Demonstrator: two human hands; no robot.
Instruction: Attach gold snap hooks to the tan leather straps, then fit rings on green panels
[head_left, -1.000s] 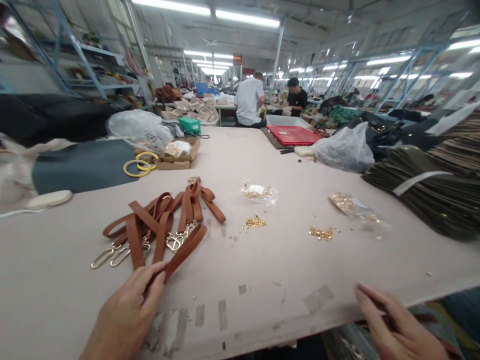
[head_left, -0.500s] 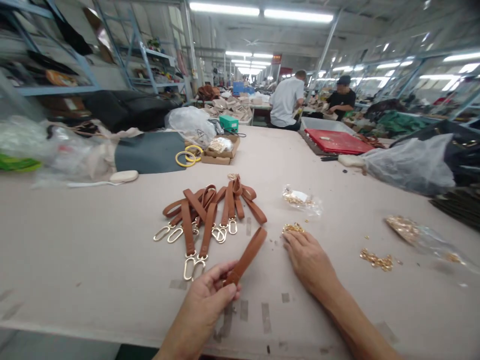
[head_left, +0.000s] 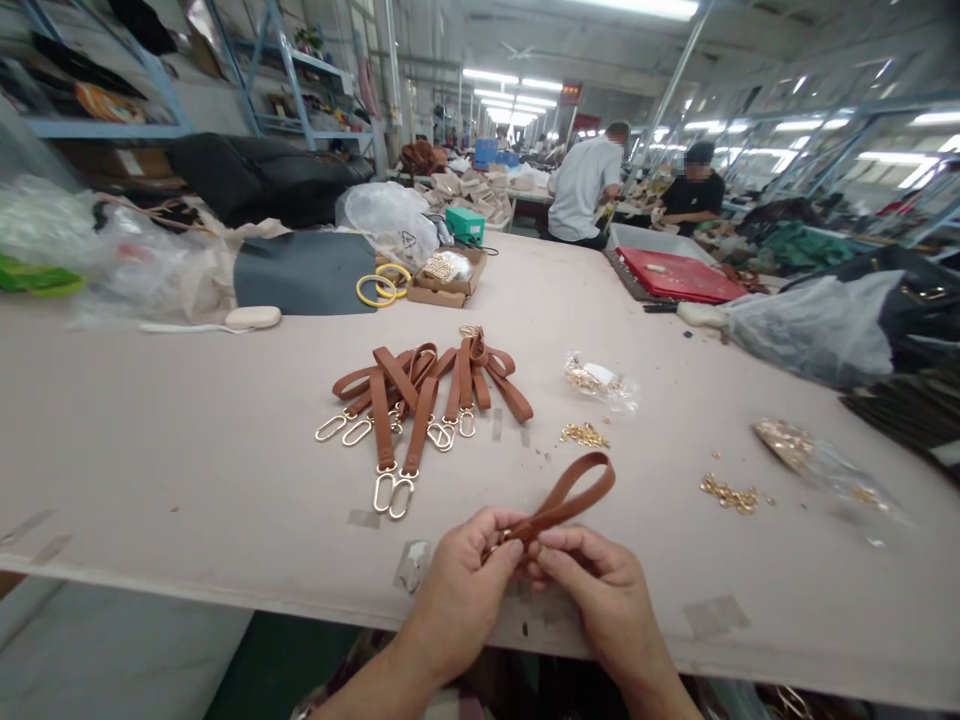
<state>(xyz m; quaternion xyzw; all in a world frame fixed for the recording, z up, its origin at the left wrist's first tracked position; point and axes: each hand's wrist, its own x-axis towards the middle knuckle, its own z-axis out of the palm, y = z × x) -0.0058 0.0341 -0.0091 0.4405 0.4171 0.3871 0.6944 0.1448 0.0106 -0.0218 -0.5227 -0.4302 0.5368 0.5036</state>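
A folded brown leather strap (head_left: 568, 494) loops up above the table's near edge, its ends pinched between my left hand (head_left: 459, 586) and my right hand (head_left: 600, 600). Both hands are closed on the strap ends, fingertips meeting. Behind them lies a pile of brown straps with gold clips (head_left: 420, 395). Small gold fittings lie in two loose heaps (head_left: 583, 434) (head_left: 730, 494), and two clear bags of fittings (head_left: 602, 382) (head_left: 821, 459) rest farther right.
The beige table (head_left: 187, 470) carries tape scraps near its front edge. A cardboard box (head_left: 444, 280), yellow rings (head_left: 382, 286), a dark sheet (head_left: 304, 272), plastic bags (head_left: 814, 325) and a red tray (head_left: 679, 276) sit farther back. Two people (head_left: 585, 190) work at the far end.
My right hand has left the gold fittings and joined my left hand at the strap. The strap is now folded into a loop and lifted toward me.
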